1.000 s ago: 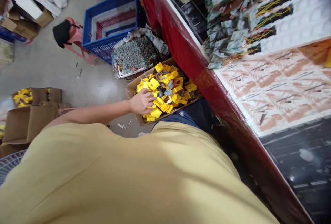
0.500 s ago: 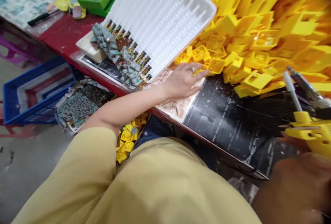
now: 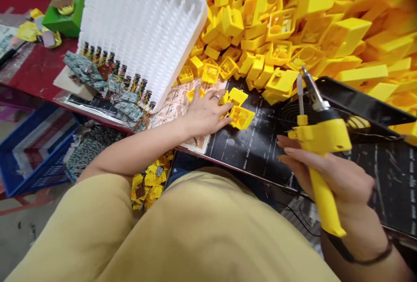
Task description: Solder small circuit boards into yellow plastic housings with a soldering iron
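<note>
My left hand (image 3: 205, 112) lies palm down on the patterned sheet (image 3: 169, 104), its fingers spread. Small yellow plastic housings (image 3: 243, 117) are at its fingertips, touching or nearly so; one more shows partly behind the fingers. In my right hand (image 3: 339, 177) is a yellow soldering iron (image 3: 325, 138), held by its handle with the metal tip pointing up and away. A thin feed tube runs beside that tip. Beneath both hands is a black mat (image 3: 257, 147) with white lettering.
A large heap of yellow housings (image 3: 283, 51) fills the back right. A white ribbed tray (image 3: 140, 25) with wired circuit boards (image 3: 114, 91) along its edge stands left. Further left are a green bin (image 3: 70, 19) and a blue crate (image 3: 35, 147). A black tray-like piece (image 3: 361, 104) lies right.
The view has swung right. Several yellow housings now lie apart from the heap by my left fingers. My right hand with the soldering iron has come further into view.
</note>
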`<action>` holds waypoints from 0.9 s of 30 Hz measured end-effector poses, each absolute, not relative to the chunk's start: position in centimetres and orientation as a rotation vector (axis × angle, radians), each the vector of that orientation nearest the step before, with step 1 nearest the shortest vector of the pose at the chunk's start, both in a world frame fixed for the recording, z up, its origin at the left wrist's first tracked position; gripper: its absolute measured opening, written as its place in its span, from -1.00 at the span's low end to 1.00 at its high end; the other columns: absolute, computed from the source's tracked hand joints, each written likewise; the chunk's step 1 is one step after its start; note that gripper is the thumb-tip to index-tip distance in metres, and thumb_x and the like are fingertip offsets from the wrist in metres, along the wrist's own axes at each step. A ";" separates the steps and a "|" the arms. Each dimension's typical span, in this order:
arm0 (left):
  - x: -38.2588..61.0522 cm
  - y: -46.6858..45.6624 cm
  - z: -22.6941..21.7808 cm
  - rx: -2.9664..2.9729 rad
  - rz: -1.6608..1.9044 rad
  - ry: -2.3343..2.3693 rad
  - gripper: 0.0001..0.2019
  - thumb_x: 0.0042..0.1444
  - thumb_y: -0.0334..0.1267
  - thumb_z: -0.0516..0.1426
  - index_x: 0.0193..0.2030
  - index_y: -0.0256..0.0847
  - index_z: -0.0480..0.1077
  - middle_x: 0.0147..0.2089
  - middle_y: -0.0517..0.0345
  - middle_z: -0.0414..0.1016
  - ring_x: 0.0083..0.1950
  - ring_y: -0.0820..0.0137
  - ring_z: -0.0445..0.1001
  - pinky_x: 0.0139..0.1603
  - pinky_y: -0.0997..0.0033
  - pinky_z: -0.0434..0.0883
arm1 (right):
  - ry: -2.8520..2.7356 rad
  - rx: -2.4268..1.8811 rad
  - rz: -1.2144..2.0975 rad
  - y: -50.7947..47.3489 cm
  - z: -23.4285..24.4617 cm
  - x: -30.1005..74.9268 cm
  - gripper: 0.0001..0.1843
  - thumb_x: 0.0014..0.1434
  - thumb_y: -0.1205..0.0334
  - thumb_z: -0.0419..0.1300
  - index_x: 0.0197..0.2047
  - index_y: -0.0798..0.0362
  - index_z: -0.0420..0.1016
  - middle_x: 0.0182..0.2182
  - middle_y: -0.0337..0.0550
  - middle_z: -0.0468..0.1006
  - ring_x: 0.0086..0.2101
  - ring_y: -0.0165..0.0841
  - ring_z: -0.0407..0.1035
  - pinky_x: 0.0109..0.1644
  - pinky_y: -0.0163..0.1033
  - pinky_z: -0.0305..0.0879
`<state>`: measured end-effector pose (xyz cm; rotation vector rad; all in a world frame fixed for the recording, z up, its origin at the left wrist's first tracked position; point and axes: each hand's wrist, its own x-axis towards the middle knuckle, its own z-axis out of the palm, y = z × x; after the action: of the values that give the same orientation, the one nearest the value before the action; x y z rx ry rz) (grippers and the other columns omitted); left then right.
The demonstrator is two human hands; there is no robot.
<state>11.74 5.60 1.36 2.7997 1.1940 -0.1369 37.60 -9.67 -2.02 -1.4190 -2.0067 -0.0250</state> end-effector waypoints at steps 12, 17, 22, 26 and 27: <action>6.5 4.1 -1.7 3.103 0.247 0.859 -0.67 0.42 -0.23 0.07 0.26 -0.01 0.45 0.53 -0.06 0.23 0.55 0.00 0.20 0.50 -0.41 0.11 | -2.121 -1.256 -0.161 -4.3 -3.0 32.6 -0.63 0.32 0.19 0.30 0.12 0.06 0.33 -0.18 -0.11 0.55 -0.21 -0.28 0.52 -0.16 -0.22 0.51; 7.3 3.1 -0.2 3.109 0.318 0.847 -0.64 0.37 -0.16 0.12 0.23 -0.19 0.44 0.45 -0.15 0.35 0.47 -0.02 0.31 0.43 -0.23 0.22 | -2.182 -1.323 -0.202 -6.7 -2.6 33.9 -0.65 0.32 0.29 0.29 0.13 0.08 0.36 -0.16 -0.11 0.56 -0.21 -0.32 0.50 -0.17 -0.28 0.43; 12.9 1.8 -0.1 3.088 0.172 0.950 -0.50 0.40 0.07 0.04 0.20 -0.30 0.45 0.16 -0.15 0.58 0.20 0.03 0.50 0.15 0.02 0.40 | -2.262 -1.346 -0.306 -9.2 -2.2 35.1 -0.52 0.28 -0.04 0.33 0.10 0.09 0.40 -0.41 -0.25 0.44 -0.44 -0.39 0.35 -0.37 -0.27 0.25; 13.9 2.3 0.2 3.098 0.018 0.824 -0.68 0.35 -0.23 0.07 0.13 -0.31 0.49 0.15 -0.14 0.57 0.20 0.00 0.48 0.16 -0.04 0.38 | -2.245 -1.300 -0.169 -9.8 -2.3 36.0 -0.44 0.19 0.00 0.43 0.12 0.05 0.37 -0.19 -0.13 0.58 -0.22 -0.26 0.51 -0.13 -0.18 0.40; 13.4 2.6 0.3 3.091 0.010 0.720 -0.70 0.33 -0.30 0.08 0.12 -0.28 0.51 0.16 -0.09 0.58 0.20 0.01 0.48 0.17 -0.05 0.39 | -2.249 -1.274 -0.098 -9.7 -2.4 36.1 -0.47 0.20 0.03 0.42 0.12 0.03 0.35 -0.12 -0.11 0.59 -0.13 -0.23 0.52 -0.06 -0.15 0.43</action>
<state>13.37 2.56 0.32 3.0915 0.7196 0.0104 36.14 -9.74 -2.40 -1.2742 -2.2493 -0.0982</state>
